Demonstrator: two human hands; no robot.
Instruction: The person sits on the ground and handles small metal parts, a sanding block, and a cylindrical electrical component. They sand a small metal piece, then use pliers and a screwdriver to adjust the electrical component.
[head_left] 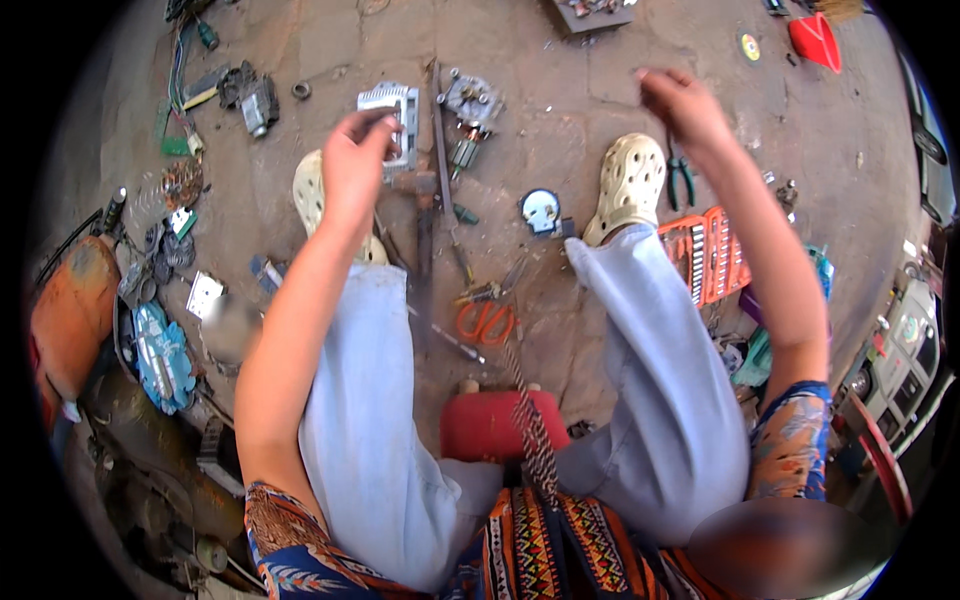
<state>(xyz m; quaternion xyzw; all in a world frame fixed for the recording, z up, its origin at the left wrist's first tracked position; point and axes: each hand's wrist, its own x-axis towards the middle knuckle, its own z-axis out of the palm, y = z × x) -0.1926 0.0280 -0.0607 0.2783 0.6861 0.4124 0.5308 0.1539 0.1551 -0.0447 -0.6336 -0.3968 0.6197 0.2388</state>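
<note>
I see my left hand (pixel 358 165) half-curled, blocking part of the finned case (pixel 388 97); my right hand (pixel 685 108) curls near pliers (pixel 678 165); either's hold, I can't tell.

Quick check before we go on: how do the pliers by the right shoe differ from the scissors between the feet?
Colour: the pliers have dark green handles; the scissors have orange ones. Shape: the pliers' handles are separate prongs; the scissors' form loops. Both lie on the paved ground.

Silver casing (pixel 386 98), green-handled pliers (pixel 689 184), cream clogs (pixel 634 175), multicoloured patterned sleeves (pixel 788 445)
</note>
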